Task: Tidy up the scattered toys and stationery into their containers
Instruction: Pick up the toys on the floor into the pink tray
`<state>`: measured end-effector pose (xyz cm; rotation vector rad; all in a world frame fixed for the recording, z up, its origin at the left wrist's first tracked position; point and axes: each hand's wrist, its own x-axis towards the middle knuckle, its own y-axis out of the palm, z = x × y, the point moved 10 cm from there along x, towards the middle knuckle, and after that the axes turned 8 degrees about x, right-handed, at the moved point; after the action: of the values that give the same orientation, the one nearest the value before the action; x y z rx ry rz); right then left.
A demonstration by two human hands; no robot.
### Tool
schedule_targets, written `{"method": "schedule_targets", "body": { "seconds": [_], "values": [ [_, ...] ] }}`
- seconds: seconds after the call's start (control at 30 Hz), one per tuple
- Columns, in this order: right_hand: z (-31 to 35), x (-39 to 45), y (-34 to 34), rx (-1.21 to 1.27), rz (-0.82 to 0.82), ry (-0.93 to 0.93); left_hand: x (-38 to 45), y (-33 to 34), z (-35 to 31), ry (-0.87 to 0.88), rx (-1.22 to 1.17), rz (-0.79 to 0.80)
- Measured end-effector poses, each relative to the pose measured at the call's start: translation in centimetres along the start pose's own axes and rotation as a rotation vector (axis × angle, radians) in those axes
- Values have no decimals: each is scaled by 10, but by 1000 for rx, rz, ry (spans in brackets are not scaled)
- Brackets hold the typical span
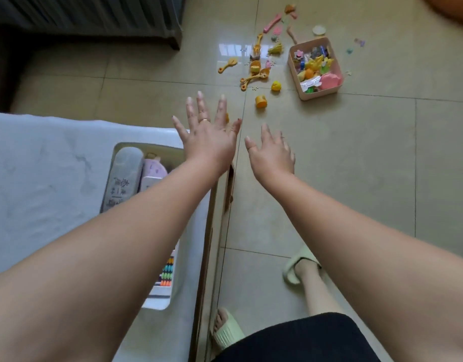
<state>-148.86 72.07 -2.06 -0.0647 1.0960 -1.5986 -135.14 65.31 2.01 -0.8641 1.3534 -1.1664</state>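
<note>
Floor [355,178]: toys scattered well beyond both hands, beside pink box [295,74].
Left hand [209,138], right hand [273,156]: fingers spread, holding nothing.
Risk: small puzzle bits [256,88] on glossy tile overlooked; yellow cup [261,101] may roll if nudged.

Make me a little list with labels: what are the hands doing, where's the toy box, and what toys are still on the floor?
left hand: left hand open, fingers spread, holding nothing
right hand: right hand open, holding nothing
toy box: pink box on the tiled floor, partly filled with toys
loose toys: orange cup, yellow toy, orange spoon, pink knife, more small pieces beside the box
desk: white tray holding a grey pencil case and colored markers
</note>
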Motion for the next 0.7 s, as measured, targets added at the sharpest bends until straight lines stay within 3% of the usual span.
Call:
{"method": "schedule_targets", "body": {
  "seconds": [0.33,0.5,0.7],
  "values": [
    [-102,152,-192,-73,-6,54,103,-20,-205,24,-3,129],
    [-96,222,-246,-62,-19,10,172,-44,-270,37,-31,143],
    [-84,319,-264,-70,22,-4,257,-39,-301,8,-56,197]
  ]
}}
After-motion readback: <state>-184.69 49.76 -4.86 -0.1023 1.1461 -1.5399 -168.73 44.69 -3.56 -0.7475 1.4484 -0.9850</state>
